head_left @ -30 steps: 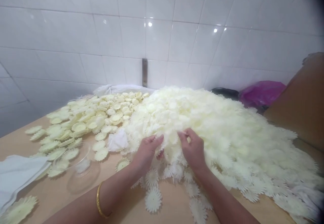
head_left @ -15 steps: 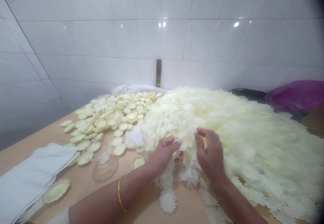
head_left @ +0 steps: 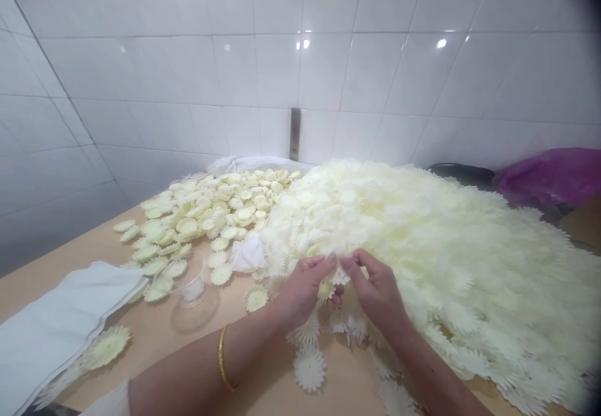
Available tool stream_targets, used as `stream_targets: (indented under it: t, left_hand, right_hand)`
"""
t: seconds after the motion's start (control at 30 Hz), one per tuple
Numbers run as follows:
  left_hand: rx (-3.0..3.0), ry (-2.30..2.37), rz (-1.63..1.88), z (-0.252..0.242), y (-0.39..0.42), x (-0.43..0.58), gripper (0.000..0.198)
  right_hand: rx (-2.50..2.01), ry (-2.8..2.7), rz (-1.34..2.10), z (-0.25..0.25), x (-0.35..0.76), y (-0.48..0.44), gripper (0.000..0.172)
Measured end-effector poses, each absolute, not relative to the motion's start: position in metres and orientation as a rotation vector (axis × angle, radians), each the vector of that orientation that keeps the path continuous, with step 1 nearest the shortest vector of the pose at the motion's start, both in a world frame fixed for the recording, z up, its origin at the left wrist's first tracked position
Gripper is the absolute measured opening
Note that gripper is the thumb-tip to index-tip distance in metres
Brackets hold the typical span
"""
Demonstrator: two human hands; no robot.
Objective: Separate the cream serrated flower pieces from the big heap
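Both hands meet at the front edge of a big heap of pale, thin flower-shaped cutouts (head_left: 446, 247). My left hand (head_left: 305, 287) is closed, pinching a white flower cutout (head_left: 340, 274) between thumb and finger. A small yellowish flower disc (head_left: 325, 289) shows just below the left fingers. From the other side my right hand (head_left: 375, 281) pinches the same white cutout at its edge. Single cutouts (head_left: 310, 369) lie on the table under the hands.
Left of the heap is a pile of thicker scalloped discs (head_left: 188, 228). A clear dish (head_left: 195, 306), a folded white cloth (head_left: 61, 322) and a small white cloth piece (head_left: 248, 254) lie on the brown table (head_left: 164, 366). A purple bag (head_left: 554, 175) sits at back right.
My right hand has moved left to my left hand, and its fingers have closed on the white cutout. My left hand has hardly moved.
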State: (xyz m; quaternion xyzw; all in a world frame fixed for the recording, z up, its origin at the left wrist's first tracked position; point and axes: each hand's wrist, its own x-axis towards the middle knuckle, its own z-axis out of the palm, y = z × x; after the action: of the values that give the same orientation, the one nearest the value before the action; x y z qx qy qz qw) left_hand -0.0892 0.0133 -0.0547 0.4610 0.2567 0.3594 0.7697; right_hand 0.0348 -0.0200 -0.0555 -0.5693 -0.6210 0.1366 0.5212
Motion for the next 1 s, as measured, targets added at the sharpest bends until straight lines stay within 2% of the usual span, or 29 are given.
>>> stream_targets:
  t: [0.23,0.4,0.47,0.63,0.8,1.0]
  left_hand:
    - [1.158,0.611,0.785,-0.062,0.021,-0.093,0.029]
    - [1.202,0.898,0.955,-0.063,0.033,-0.097,0.035]
    - [1.177,0.918,0.948,-0.061,0.036,-0.098,0.035]
    - [1.116,0.867,0.882,-0.05,0.038,-0.101,0.017]
    - [1.069,0.822,0.978,-0.044,0.042,-0.105,0.029]
    - [1.074,0.826,0.958,-0.051,0.044,-0.103,0.028]
  right_hand:
    - [-1.497,-1.43,-0.054,-0.061,0.047,-0.013,0.041]
    - [-1.57,-1.28,-0.252,-0.061,0.059,-0.008,0.02]
    - [-1.548,-1.275,-0.286,-0.062,0.06,-0.007,0.02]
    - [-1.483,-1.343,-0.318,-0.063,0.055,-0.009,0.015]
    - [-1.391,-1.417,-0.237,-0.062,0.052,-0.013,0.015]
    - [-1.262,-1.384,-0.101,-0.036,0.035,-0.04,0.019]
